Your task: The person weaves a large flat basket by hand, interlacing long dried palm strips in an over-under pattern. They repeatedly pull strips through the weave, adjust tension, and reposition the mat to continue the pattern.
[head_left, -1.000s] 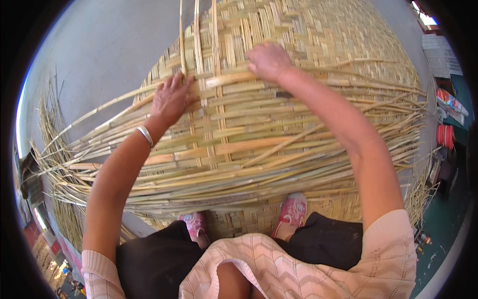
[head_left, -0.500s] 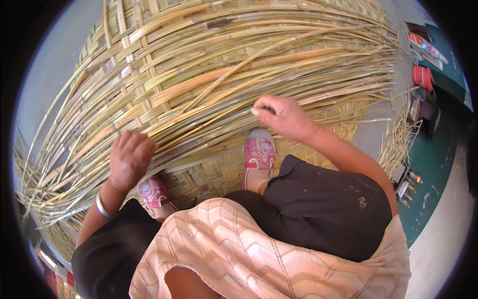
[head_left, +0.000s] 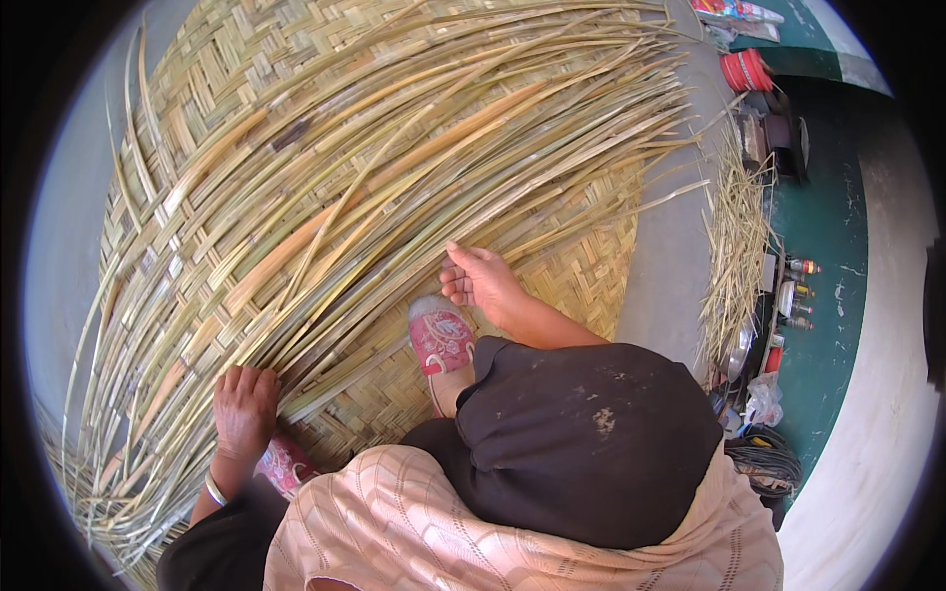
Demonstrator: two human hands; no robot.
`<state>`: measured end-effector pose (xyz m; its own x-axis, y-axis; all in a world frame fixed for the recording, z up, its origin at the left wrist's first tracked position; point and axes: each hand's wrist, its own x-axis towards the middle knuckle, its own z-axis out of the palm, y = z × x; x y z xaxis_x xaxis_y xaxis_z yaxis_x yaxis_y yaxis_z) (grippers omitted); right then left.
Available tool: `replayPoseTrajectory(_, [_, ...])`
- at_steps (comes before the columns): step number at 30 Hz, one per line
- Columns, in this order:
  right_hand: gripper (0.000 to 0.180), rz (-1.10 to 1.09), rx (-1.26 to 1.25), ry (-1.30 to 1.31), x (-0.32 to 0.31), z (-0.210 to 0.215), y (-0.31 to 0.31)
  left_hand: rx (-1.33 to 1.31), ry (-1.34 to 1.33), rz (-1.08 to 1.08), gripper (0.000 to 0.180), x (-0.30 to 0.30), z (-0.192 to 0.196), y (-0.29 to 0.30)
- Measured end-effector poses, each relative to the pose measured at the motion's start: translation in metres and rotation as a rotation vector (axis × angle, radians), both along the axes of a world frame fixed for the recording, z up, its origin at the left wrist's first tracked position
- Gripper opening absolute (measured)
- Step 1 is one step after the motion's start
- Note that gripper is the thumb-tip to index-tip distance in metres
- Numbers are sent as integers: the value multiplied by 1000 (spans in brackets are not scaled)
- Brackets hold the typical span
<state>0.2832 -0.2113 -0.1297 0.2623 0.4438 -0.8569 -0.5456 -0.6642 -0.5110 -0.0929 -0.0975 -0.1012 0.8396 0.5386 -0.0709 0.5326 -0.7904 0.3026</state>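
Observation:
A large woven bamboo mat [head_left: 581, 286] lies on the floor, with a thick fan of loose bamboo strips [head_left: 394, 187] bending over it. My left hand [head_left: 244, 409] presses flat on the lower ends of the strips, a bangle on its wrist. My right hand [head_left: 480, 281] rests on the strips near the mat's middle, fingers curled on a strip's end. My two pink shoes [head_left: 440, 340] stand on the mat, one by each hand.
A bundle of thin straw-like slivers [head_left: 734, 246] lies right of the mat. Beyond it on a green floor are a red round container [head_left: 744, 71], small bottles [head_left: 798, 291] and a coil of dark cable [head_left: 764, 463]. Grey floor lies at the left.
My view has swung down and left. Both hands have come down from the raised strips to their lower ends near my feet, the right one moving a little left.

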Motion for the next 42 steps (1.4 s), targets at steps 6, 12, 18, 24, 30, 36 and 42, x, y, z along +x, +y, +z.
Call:
replayPoseTrajectory(6, [35, 17, -17, -46, 5, 11, 13, -123, -106, 84, 8, 1, 10, 3])
replayPoseTrajectory(12, [19, -29, 47, 45, 6, 23, 10, -343, -200, 189, 12, -8, 19, 7])
replayPoseTrajectory(18, [14, -261, 308, 280, 4, 33, 13, -652, -232, 449, 5, -20, 20, 11])
replayPoseTrajectory(24, [17, -187, 450, 287, 7, 40, 15, -895, -344, 715, 20, -27, 21, 21])
replayPoseTrajectory(30, [50, -47, 31, 135, 6, 34, 14, -865, -482, 730, 31, -32, 39, 36])
replayPoseTrajectory(36, [53, 46, 574, 458, 10, 65, 32, -922, -490, 699, 36, -37, 44, 34])
replayPoseTrajectory(42, [17, -61, 651, 29, 16, 101, 82, -976, -402, 659, 29, -41, 33, 37])
